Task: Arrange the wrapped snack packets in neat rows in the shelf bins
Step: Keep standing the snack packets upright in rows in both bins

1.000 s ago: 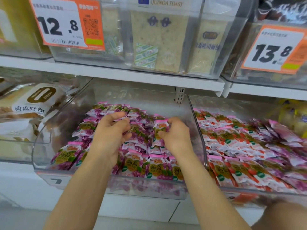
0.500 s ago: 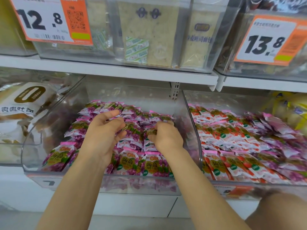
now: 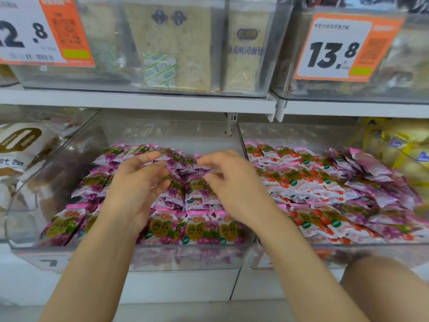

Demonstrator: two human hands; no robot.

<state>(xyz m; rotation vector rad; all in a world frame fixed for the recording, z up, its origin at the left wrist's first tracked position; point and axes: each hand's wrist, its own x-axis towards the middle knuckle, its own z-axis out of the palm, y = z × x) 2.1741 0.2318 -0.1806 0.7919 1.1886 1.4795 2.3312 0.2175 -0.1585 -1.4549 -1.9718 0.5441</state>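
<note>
Front row: purple snack packets (image 3: 197,228) stand upright against the front wall of the clear bin (image 3: 144,259), labels outward, probably so shoppers can read them.
Left hand (image 3: 137,184): poised over the middle rows, fingers apart and gently curved, gripping nothing.
Right hand (image 3: 234,184): just beside it, fingertips bent down towards the packets; I cannot tell whether it pinches one.
Middle rows: overlapped like shingles and looser, likely the patch being tidied.
Next bin: red packets (image 3: 301,182) lie in similar rows.
</note>
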